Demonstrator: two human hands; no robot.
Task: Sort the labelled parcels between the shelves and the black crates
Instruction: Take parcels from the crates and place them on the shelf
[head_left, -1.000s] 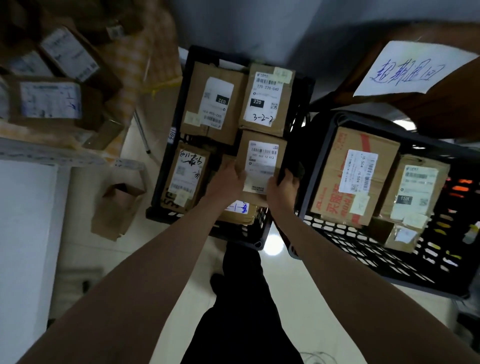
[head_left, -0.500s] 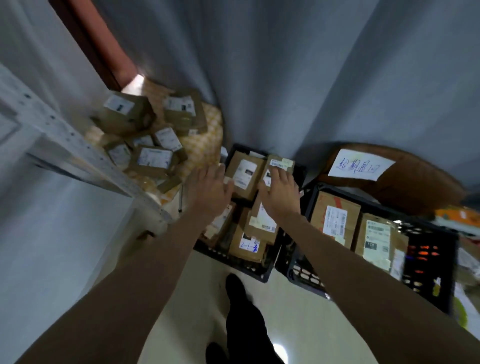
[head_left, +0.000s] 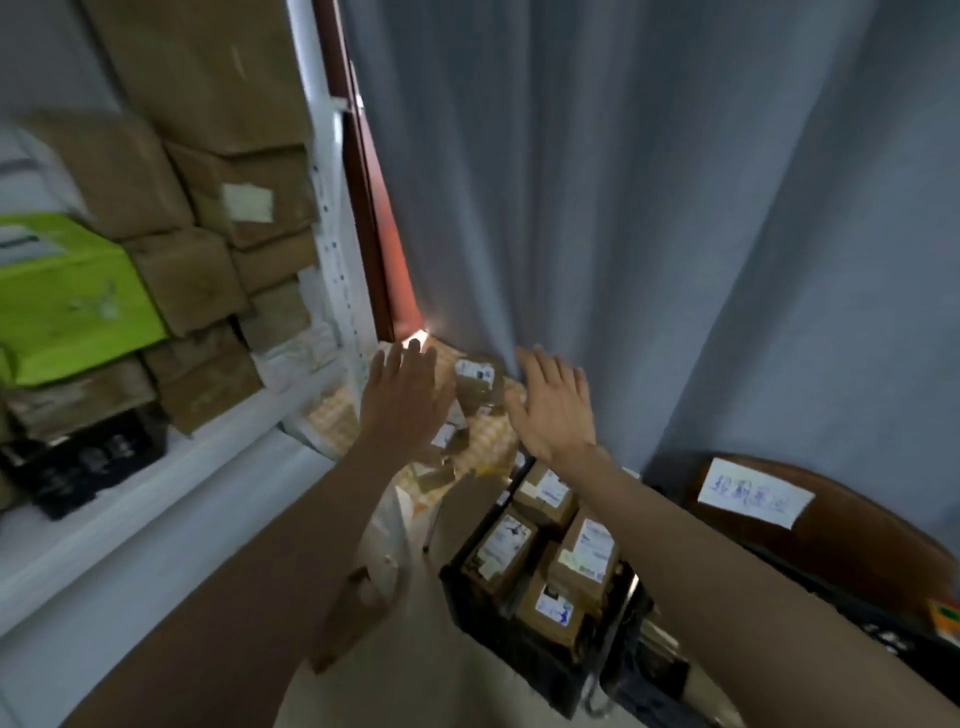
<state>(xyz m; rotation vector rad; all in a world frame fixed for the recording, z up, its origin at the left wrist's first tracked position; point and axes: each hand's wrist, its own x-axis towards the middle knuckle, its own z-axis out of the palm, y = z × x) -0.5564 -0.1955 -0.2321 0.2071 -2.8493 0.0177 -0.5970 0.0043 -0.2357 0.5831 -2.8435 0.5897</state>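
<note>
My left hand (head_left: 402, 397) and my right hand (head_left: 553, 408) are raised in front of me, fingers spread, holding nothing. Below them stands a black crate (head_left: 470, 587) packed with several labelled cardboard parcels (head_left: 587, 553). Behind my hands, more labelled parcels (head_left: 474, 373) lie in a heap on a checkered cloth on the floor. At the left, a white shelf (head_left: 156, 478) carries stacked brown boxes (head_left: 208, 364), a green box (head_left: 67, 291) and a small black crate (head_left: 88, 457).
A grey curtain (head_left: 649, 208) hangs ahead and to the right. A brown surface with a handwritten paper note (head_left: 753, 491) sits at the right. The white shelf upright (head_left: 340, 249) stands just left of my left hand. An open empty carton (head_left: 353, 613) lies on the floor.
Both hands let go of the parcel in the crate and rose, open. The view swung up and left, bringing the shelf and its boxes into sight.
</note>
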